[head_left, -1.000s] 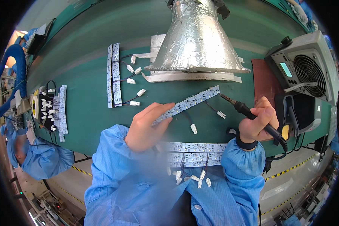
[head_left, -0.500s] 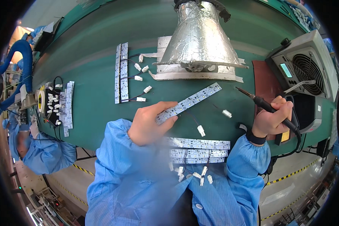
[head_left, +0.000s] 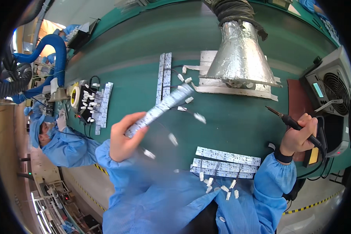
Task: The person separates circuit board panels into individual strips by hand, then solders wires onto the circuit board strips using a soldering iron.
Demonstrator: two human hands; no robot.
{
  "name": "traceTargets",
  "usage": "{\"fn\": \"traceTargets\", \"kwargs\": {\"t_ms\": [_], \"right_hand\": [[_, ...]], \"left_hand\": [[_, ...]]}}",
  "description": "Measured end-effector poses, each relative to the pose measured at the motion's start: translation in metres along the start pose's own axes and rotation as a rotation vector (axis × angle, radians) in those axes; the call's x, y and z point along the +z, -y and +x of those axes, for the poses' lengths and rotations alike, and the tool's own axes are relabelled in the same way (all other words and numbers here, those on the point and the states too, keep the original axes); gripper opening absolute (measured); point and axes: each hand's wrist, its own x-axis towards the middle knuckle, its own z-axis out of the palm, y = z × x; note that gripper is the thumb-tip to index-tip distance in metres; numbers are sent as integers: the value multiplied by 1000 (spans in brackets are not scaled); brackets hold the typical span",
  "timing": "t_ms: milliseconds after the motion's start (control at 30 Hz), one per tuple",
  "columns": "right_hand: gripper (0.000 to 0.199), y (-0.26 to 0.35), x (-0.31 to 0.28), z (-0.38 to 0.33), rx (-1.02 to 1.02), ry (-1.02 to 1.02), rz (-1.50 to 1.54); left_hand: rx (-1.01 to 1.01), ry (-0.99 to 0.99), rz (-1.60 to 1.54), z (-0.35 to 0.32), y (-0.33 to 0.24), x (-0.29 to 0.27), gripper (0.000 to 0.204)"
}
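Observation:
My left hand (head_left: 126, 134) is closed around the near end of a white LED strip board (head_left: 162, 110), which is raised at a slant and blurred by motion. Thin wires with white connectors (head_left: 172, 139) dangle near it. In my right hand (head_left: 300, 134) is a soldering iron (head_left: 291, 122), its tip pointing left over the green bench. Several more LED boards (head_left: 227, 163) lie near the bench's front edge, with wired connectors trailing toward me. Two boards (head_left: 163, 78) lie side by side farther back, their far ends clear and the near ends behind the held board.
A foil-covered hood (head_left: 241, 54) stands at the back over a white plate. On the right are a grey fan unit (head_left: 314, 84), a soldering station (head_left: 333, 136) and a red-brown mat (head_left: 296, 91). Leftward, boards (head_left: 104, 107) lie near a co-worker in blue (head_left: 72, 146).
My left hand has carried the LED board to the left across the bench. The whole view has turned left. My right hand keeps the soldering iron in about the same place.

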Motion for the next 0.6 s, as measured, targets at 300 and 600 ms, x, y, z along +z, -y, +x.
{"fn": "traceTargets", "kwargs": {"t_ms": [300, 600], "right_hand": [[42, 0, 5, -5, 75, 33, -23], [41, -3, 0, -4, 84, 50, 5]], "left_hand": [[-127, -378, 390, 58, 53, 66, 44], [90, -415, 324, 59, 65, 67, 42]]}}
